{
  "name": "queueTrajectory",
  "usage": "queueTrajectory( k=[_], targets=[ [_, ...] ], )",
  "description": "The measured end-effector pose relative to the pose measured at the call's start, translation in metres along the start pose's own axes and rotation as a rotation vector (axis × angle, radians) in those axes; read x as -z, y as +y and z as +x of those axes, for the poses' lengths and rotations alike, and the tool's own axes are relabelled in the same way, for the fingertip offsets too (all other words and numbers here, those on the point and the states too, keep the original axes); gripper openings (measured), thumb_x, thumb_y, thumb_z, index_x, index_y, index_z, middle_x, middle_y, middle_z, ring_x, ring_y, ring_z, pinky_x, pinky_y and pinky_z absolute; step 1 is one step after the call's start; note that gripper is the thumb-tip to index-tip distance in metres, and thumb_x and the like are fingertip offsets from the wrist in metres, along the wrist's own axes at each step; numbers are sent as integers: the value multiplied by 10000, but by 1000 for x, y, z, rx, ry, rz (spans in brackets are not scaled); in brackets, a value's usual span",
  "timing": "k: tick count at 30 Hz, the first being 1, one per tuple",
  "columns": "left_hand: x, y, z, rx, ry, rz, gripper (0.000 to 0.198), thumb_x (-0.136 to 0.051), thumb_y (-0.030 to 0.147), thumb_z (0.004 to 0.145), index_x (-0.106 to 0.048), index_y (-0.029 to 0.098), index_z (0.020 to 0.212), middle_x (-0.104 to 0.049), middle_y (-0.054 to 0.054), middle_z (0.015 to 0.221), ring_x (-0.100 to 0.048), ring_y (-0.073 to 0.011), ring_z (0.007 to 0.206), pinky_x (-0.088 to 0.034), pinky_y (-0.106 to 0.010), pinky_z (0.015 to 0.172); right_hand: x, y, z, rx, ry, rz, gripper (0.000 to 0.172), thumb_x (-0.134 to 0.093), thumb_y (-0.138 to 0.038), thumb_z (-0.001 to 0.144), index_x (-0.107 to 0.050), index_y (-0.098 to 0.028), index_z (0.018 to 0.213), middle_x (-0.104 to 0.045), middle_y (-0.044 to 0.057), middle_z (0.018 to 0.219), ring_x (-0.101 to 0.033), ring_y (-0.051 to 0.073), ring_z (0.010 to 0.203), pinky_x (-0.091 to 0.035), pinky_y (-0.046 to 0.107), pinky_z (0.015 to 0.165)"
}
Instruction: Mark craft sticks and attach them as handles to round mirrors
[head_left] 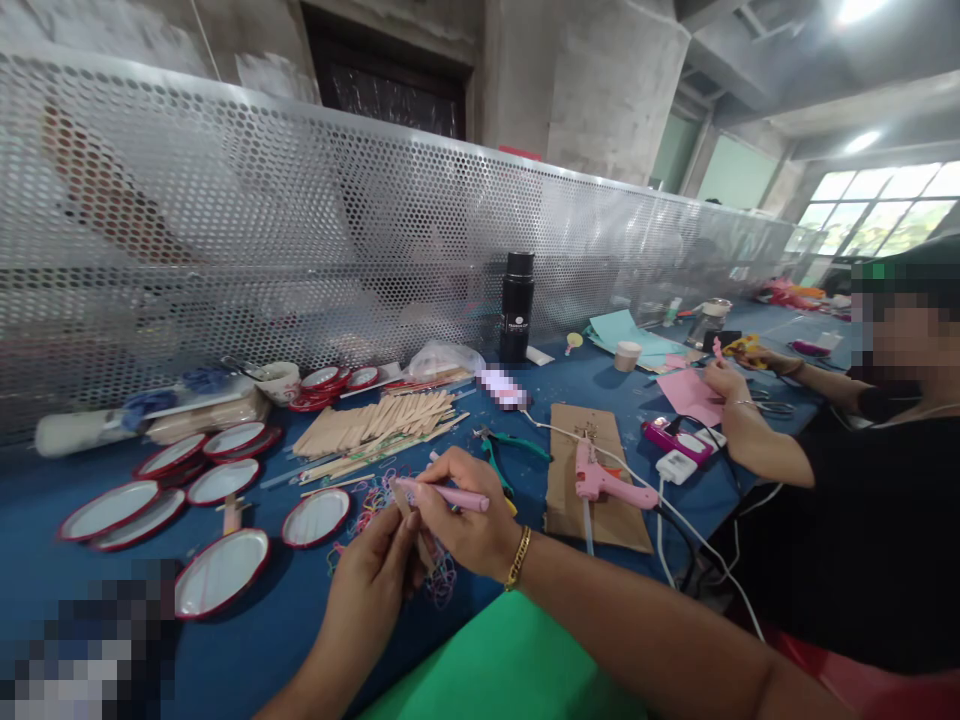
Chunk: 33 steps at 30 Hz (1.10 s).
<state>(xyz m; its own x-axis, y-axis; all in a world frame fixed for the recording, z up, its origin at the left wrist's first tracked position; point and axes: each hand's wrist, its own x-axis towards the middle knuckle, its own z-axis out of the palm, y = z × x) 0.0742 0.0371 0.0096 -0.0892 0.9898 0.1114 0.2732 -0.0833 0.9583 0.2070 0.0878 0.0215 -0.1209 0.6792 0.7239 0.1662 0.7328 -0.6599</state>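
My left hand [371,570] is closed, pinching a flat wooden craft stick [403,497] upright between thumb and fingers. Just to its right, my right hand [469,520] wears a gold bracelet and grips a pink pen [461,496], its tip end at the top of the stick. Whether the tip touches the wood, I cannot tell. Beneath both hands lies a tangle of coloured rubber bands [442,585]. Near my left hand is a round white plate with a red rim [316,517], and another such plate [223,575] stands further left.
A pile of craft sticks [375,425] lies behind my hands. Green-handled pliers [517,440], a pink glue gun [600,480] on cardboard [562,510] and white cables are to the right. A black bottle [517,310] stands by the mesh screen [420,230]. A co-worker [885,480] sits at right.
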Motion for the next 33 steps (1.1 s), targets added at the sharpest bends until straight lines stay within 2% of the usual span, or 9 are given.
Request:
queueTrajectory(
  k=[5,24,33],
  targets=[
    [0,1,0,5,6,19,552,-548,772,792,-551,230,688,-553,32,468,-469,-146,402,-357,-245,396,0,1,0,-31,-30,-18,222,-599,-414,934,-624,-226,817,-699,5,732,-650,145,658,-491,281,662],
    [0,0,1,-37,14,43,530,-547,745,812,-553,231,684,-567,30,473,-465,-142,404,-351,-242,396,1,-2,1,18,-6,14,186,-625,-382,923,-628,-228,818,-704,-1,727,-656,139,636,-483,273,647],
    [2,-4,1,-44,1,67,525,-523,729,838,-555,228,684,-569,29,469,-475,-142,403,-359,-240,400,0,0,0,-17,-6,-7,212,-608,-399,932,-630,-219,821,-696,6,728,-651,141,653,-481,268,661]
  ],
)
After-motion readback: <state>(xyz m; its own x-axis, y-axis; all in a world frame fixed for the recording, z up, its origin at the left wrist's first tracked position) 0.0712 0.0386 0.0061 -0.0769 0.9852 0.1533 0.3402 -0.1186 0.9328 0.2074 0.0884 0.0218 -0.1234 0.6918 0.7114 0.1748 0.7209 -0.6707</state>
